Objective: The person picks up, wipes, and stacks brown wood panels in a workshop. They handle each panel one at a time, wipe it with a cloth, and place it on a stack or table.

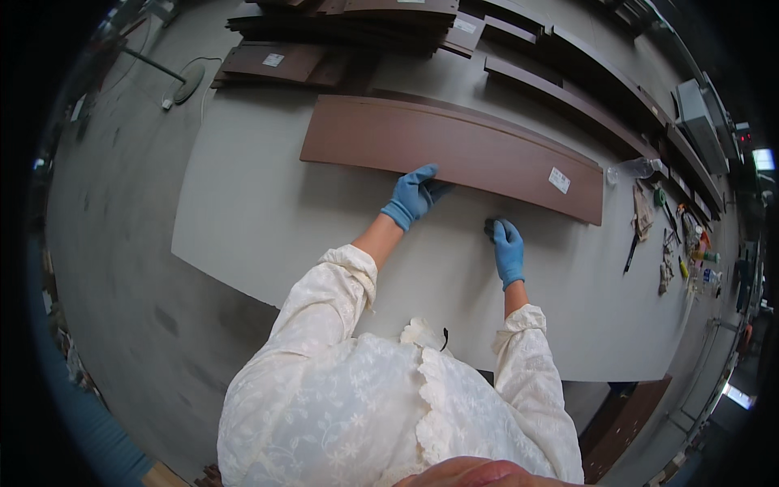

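Note:
A long reddish-brown panel (450,150) with a white label near its right end lies across the pale table in front of me. At its near edge, left of the middle, my left hand (412,196) in a blue glove grips it, thumb at the upper face and fingers beneath. My right hand (507,250), gloved the same way, hovers just short of the panel's near edge, apart from it. Its fingers are curled together, dark at the tips; what they hold, if anything, is hidden.
Stacked brown boards (341,28) fill the table's far left, and long brown strips (568,105) run along the far right. A clear plastic bottle (634,170), a rag (642,213) and a black marker (630,252) lie at the right. A round-based stand (189,84) is on the floor.

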